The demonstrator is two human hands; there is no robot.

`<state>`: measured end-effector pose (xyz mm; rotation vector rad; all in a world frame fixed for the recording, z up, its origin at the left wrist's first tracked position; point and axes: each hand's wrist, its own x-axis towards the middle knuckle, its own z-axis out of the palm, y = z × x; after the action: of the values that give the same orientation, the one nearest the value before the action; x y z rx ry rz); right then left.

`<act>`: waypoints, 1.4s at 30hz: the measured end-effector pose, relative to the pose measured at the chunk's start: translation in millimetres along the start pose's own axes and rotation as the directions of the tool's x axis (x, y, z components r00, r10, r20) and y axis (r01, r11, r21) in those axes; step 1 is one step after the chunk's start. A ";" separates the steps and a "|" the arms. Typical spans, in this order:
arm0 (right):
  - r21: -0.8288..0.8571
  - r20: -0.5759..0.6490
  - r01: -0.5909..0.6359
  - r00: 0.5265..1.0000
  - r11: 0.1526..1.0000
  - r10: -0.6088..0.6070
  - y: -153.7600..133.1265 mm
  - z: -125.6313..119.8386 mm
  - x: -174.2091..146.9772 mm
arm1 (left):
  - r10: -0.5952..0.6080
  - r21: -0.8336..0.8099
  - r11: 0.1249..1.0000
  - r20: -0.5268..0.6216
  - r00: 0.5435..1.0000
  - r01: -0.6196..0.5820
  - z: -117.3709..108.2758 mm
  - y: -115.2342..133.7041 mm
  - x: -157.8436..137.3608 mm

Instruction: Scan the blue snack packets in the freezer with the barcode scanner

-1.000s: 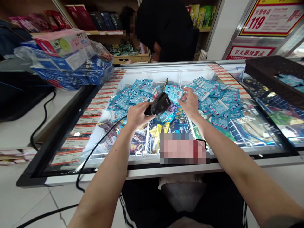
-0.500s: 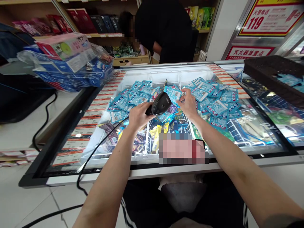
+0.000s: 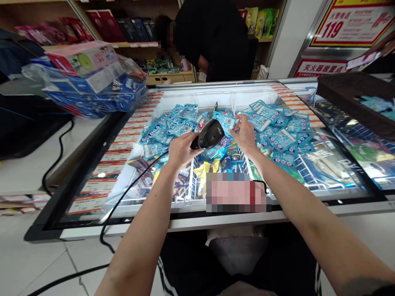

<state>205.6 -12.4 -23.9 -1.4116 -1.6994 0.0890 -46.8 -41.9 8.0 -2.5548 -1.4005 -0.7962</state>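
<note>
My left hand point(image 3: 182, 151) is closed around the handle of a black corded barcode scanner point(image 3: 211, 134), whose head points away and to the right. Between the fingertips of my right hand point(image 3: 245, 133) is a blue packet point(image 3: 224, 121), its printed barcode side facing up in front of the scanner. Loose blue packets form one pile point(image 3: 173, 127) on the left and another pile point(image 3: 282, 131) on the right, both on the glass top of a chest freezer point(image 3: 327, 172). A blurred-out phone-like object point(image 3: 237, 193) lies at the freezer's near edge.
Plastic-wrapped blue boxes point(image 3: 92, 88) stand at the left. The scanner's black cable point(image 3: 123, 197) runs down across the freezer's left front edge. A dark brown tray point(image 3: 348, 98) rests at the right. Behind the freezer, a person in black point(image 3: 216, 37) bends near shelves.
Another person's hand with a phone has come into view at the upper right. The scanner has shifted slightly rightward; my right hand and its packet look unmoved.
</note>
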 end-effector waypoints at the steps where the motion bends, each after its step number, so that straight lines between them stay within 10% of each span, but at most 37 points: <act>1: 0.001 0.004 -0.001 1.000 1.000 0.001 -0.2 -0.4 0.0 | -0.001 -0.001 1.000 -0.002 1.000 0.001 0.2 0.0 -0.1; 33: -0.319 -0.206 -0.203 0.968 0.926 0.142 12.4 -31.9 -3.0 | -0.141 0.047 0.987 -0.179 0.974 0.151 -14.9 -28.8 -6.3; 42: -0.424 0.110 0.219 0.976 0.879 -0.190 4.7 -26.5 -8.6 | -0.154 0.038 0.986 -0.164 0.974 0.163 -16.4 -28.1 -6.3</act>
<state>226.1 -30.0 -15.8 -1.5447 -1.9970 -0.3923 -78.7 -36.4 15.0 -2.3051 -1.5652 -0.9536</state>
